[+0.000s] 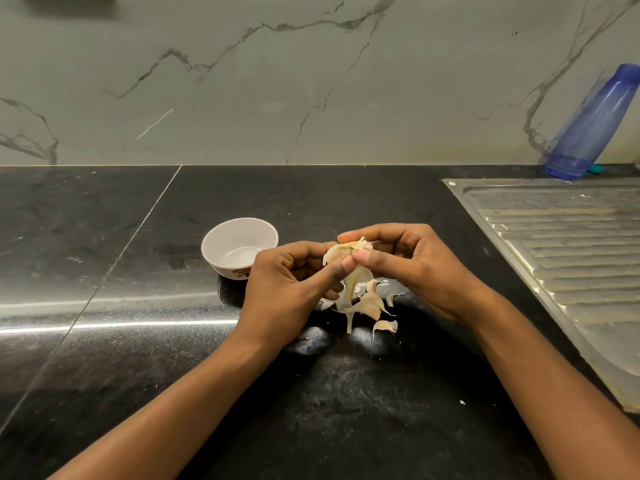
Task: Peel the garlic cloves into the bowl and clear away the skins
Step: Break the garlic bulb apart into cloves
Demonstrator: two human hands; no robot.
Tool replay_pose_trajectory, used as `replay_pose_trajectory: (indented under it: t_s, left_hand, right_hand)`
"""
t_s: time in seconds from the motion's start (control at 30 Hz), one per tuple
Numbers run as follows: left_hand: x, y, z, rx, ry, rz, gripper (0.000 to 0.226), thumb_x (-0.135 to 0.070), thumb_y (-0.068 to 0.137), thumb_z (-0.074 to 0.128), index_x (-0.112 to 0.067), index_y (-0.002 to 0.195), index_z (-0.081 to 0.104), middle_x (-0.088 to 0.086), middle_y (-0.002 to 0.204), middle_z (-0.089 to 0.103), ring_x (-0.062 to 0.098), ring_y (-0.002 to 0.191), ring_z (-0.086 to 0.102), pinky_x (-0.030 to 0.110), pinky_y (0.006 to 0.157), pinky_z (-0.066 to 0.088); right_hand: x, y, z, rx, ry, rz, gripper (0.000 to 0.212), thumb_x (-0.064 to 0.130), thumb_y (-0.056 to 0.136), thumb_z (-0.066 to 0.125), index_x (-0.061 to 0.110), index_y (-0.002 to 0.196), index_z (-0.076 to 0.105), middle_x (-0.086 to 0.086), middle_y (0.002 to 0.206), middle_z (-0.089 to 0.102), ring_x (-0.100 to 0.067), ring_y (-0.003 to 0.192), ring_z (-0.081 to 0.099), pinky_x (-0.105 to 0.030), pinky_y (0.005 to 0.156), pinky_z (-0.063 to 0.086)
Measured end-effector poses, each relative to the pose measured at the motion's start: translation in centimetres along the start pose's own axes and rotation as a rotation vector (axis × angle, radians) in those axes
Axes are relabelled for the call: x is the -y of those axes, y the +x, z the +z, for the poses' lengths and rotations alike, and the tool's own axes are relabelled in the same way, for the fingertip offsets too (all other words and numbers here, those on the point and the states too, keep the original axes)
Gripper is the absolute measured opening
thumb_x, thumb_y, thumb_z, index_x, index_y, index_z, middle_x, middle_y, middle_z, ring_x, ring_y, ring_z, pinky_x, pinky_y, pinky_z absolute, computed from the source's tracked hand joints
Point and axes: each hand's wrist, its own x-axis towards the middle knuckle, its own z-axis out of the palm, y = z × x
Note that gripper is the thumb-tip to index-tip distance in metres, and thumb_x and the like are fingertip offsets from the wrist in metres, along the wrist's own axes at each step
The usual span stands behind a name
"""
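A grey marble wall with dark veins fills the upper half. Below it runs a black stone counter, glossy, with light streaks on its left part. A ribbed steel drainboard is set into the counter at the right. A blue bottle stands at the drainboard's far corner, against the wall.

Both forearms reach in from the bottom edge and meet mid-counter. The left hand and the right hand are together, fingers curled, each pinching the garlic between thumb and fingertips; the two thumb tips touch on its near side.

A white bowl with a red print low on its side sits on the counter just left of the hands, partly behind the left knuckles.

The garlic is held above the counter, to the right of the bowl, and a long strip of skin hangs down from it. Loose skins lie on the counter under and just right of it.
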Motion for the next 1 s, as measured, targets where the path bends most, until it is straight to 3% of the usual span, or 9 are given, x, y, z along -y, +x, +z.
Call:
replay_pose_trajectory:
  t_s: [0.17,0.4,0.7,0.87,1.0]
  left_hand:
    - [-0.2,0.0,0.0,0.023,-0.065,0.049,0.021,-0.014,0.095,0.074,-0.009,0.114,0.08,0.006,0.083,0.08,0.021,0.067,0.069,0.031,0.066,0.062]
    - [-0.1,0.0,-0.3,0.04,0.045,0.137,0.019,-0.012,0.1,0.069,-0.011,0.115,0.08,0.003,0.078,0.078,0.016,0.063,0.068,0.029,0.061,0.059]
    - [-0.2,0.0,-0.6,0.026,0.068,0.192,0.018,-0.008,0.104,0.062,-0.013,0.108,0.079,0.014,0.079,0.074,0.027,0.061,0.069,0.039,0.056,0.062]
    - [0.5,0.4,0.0,0.032,0.069,0.164,0.019,-0.016,0.105,0.063,-0.009,0.113,0.078,0.009,0.074,0.071,0.03,0.06,0.068,0.036,0.056,0.057]
    - [0.6,0.2,0.0,-0.013,0.08,0.123,0.016,-0.022,0.1,0.07,-0.017,0.112,0.08,0.006,0.076,0.074,0.02,0.063,0.069,0.027,0.06,0.055]
  right_hand:
    - [0.1,0.1,-0.1,-0.019,0.001,-0.026,0.035,0.017,0.097,0.069,0.005,0.13,0.071,-0.011,0.122,0.078,-0.031,0.116,0.074,-0.052,0.102,0.059]
    - [0.1,0.0,0.1,-0.011,-0.015,-0.044,0.037,0.016,0.095,0.069,0.004,0.13,0.071,-0.012,0.121,0.078,-0.032,0.113,0.075,-0.055,0.1,0.06]
    - [0.0,-0.1,-0.6,0.05,0.044,-0.04,0.036,0.011,0.099,0.064,0.001,0.133,0.069,-0.016,0.124,0.077,-0.034,0.118,0.073,-0.046,0.099,0.061]
    - [-0.1,0.1,-0.8,0.011,0.05,-0.023,0.035,0.017,0.098,0.066,0.005,0.13,0.071,-0.013,0.121,0.078,-0.033,0.116,0.074,-0.045,0.096,0.063]
    - [-0.3,0.5,-1.2,-0.146,0.087,-0.008,0.034,0.019,0.092,0.07,0.005,0.123,0.075,-0.016,0.113,0.079,-0.033,0.107,0.075,-0.037,0.088,0.064]
